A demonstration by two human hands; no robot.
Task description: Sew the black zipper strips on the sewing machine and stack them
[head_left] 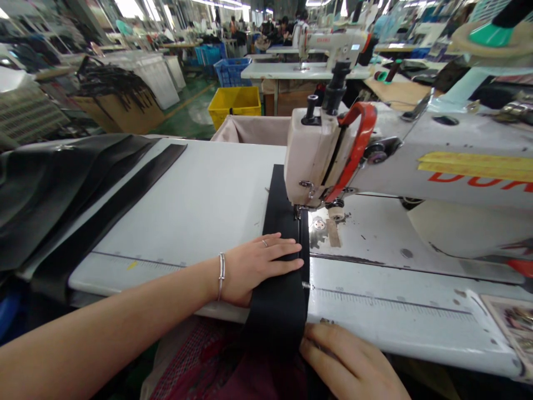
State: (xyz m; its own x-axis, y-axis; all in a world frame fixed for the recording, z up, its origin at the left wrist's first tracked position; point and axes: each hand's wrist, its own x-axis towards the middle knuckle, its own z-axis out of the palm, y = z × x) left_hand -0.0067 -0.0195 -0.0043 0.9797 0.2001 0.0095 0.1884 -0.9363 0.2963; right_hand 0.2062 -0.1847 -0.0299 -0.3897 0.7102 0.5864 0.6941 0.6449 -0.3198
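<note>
A long black strip of leather-like material (277, 311) runs under the needle of a white sewing machine (312, 161) and bends down over the table's front edge. My left hand (266, 261) lies flat on the strip just in front of the presser foot, fingers stretched out toward its right edge. At the table's front edge, my right hand (350, 361) pinches the strip's right edge between thumb and fingers. A narrower black piece shows along the strip's right side, beneath it or joined to it; I cannot tell which.
Black sheets (62, 189) are heaped on the table's left, beside another black strip (120, 211). A ruler scale (387, 300) runs along the front of the white table (212, 189). Behind it stand a cloth-lined bin (258, 129) and a yellow crate (235, 103). People sit farther back.
</note>
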